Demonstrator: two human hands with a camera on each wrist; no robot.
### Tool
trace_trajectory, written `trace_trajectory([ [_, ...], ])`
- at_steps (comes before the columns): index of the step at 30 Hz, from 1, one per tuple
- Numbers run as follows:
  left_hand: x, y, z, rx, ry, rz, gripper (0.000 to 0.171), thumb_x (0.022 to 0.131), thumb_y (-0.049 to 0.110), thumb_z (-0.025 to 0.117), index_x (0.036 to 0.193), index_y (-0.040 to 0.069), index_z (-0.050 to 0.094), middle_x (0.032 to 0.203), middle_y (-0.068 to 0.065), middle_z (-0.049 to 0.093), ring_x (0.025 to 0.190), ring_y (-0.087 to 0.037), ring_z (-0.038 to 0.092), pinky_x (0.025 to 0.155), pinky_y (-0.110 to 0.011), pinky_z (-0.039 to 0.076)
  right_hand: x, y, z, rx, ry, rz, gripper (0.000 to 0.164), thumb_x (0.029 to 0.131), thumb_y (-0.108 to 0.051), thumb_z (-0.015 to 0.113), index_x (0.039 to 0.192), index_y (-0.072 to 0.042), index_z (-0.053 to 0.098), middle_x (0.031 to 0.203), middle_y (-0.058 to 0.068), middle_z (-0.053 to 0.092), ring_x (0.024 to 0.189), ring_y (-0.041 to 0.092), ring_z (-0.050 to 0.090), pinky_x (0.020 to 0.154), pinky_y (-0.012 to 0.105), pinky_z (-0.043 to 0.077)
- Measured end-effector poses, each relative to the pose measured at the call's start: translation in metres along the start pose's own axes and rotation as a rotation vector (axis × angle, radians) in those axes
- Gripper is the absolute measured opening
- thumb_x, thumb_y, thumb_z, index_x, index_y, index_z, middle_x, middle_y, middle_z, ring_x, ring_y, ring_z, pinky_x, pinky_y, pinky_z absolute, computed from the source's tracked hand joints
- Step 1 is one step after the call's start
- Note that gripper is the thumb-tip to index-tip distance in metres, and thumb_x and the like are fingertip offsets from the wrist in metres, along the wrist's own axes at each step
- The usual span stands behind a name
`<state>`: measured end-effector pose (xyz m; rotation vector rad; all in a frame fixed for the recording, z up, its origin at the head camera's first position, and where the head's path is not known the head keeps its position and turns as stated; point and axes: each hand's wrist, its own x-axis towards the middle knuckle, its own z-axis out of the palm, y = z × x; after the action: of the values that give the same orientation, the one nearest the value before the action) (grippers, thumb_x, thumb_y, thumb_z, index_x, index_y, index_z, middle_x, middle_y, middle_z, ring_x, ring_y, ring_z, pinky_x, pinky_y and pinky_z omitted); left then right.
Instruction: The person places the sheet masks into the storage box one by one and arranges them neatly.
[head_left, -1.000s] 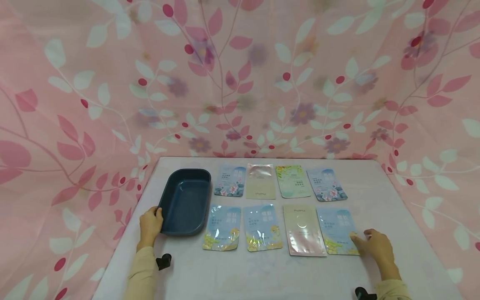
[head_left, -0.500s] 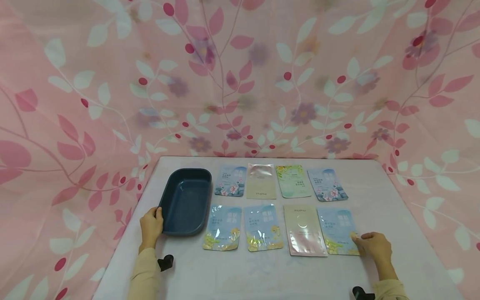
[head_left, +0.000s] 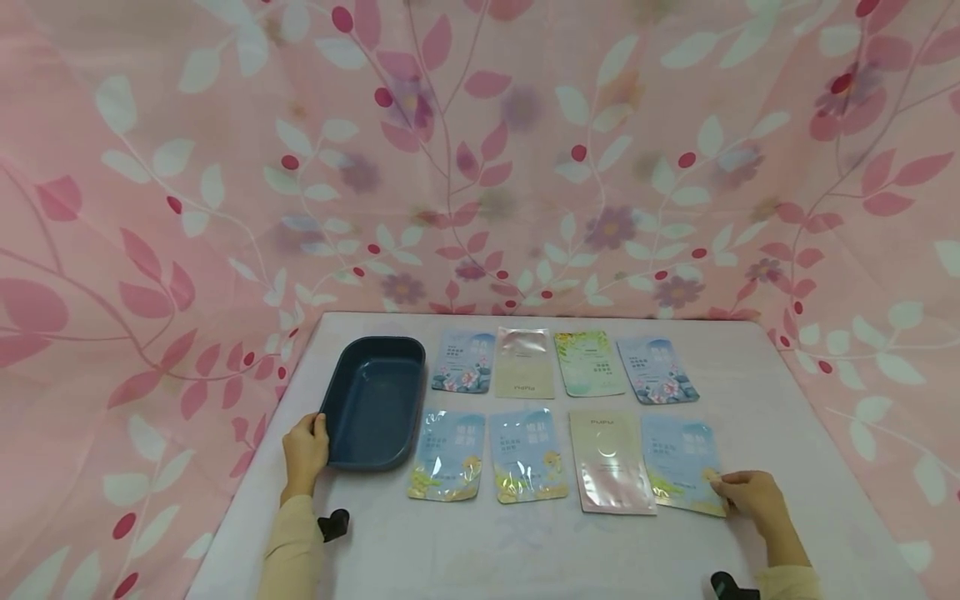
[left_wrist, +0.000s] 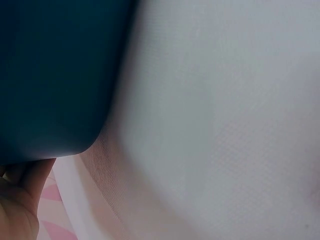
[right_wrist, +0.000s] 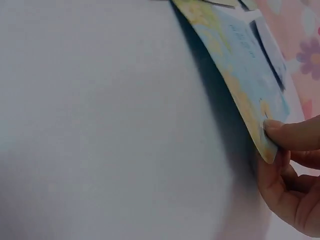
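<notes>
Within the pinch of the right hand, one blue packet's edge

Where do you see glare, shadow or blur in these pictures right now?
Head view: whitish glare on the pink-bottomed packet in the front row; left wrist view: the tray very dark, its long edge soft against the tablecloth; right wrist view: a dark shadow below the blue packet that the right hand pinches.
</notes>
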<state>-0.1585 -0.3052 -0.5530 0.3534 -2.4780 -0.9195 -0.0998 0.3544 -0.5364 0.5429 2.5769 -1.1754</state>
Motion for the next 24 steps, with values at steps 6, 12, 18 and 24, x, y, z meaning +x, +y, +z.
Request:
trace_trajectory([
  [6,-0.001,0.001,-0.001,-0.002,-0.002,0.003,0.026,0.094,0.005,0.049,0.099,-0.017,0.061,0.092,-0.035,0.063,0.089,-0.053,0.059,0.080,-0.058,0.044,-0.004,-0.008,-0.016,0.177,-0.086,-0.022,0.032,0.087,-0.006,0.061,0.097,0.023,0.054,0.078,0.004,0.061,0.064,0.010,0.061,0.059,0.025,0.053],
  [12,-0.001,0.001,-0.002,-0.005,-0.007,0.002,0.026,0.095,0.005,0.048,0.100,-0.017,0.061,0.093,-0.035,0.063,0.090,-0.053,0.058,0.081,-0.059,0.044,-0.011,-0.017,-0.026,0.191,-0.087,-0.062,0.026,0.090,-0.005,0.059,0.096,0.020,0.056,0.080,0.000,0.062,0.063,0.008,0.061,0.062,0.025,0.055],
  [18,-0.001,0.000,-0.001,-0.002,-0.014,-0.003,0.026,0.095,0.005,0.047,0.101,-0.017,0.061,0.095,-0.035,0.062,0.091,-0.053,0.058,0.081,-0.059,0.044,-0.017,-0.028,-0.032,0.185,-0.060,-0.117,0.030,0.091,-0.004,0.058,0.102,0.024,0.052,0.085,0.004,0.065,0.066,0.006,0.061,0.063,0.024,0.055],
  [24,0.000,0.000,-0.001,-0.008,-0.012,-0.003,0.026,0.095,0.005,0.048,0.101,-0.017,0.061,0.095,-0.035,0.062,0.091,-0.053,0.058,0.081,-0.059,0.044,-0.020,-0.046,-0.032,0.188,-0.030,-0.157,0.042,0.091,-0.005,0.057,0.113,0.028,0.044,0.085,0.007,0.066,0.066,0.004,0.061,0.063,0.022,0.054],
])
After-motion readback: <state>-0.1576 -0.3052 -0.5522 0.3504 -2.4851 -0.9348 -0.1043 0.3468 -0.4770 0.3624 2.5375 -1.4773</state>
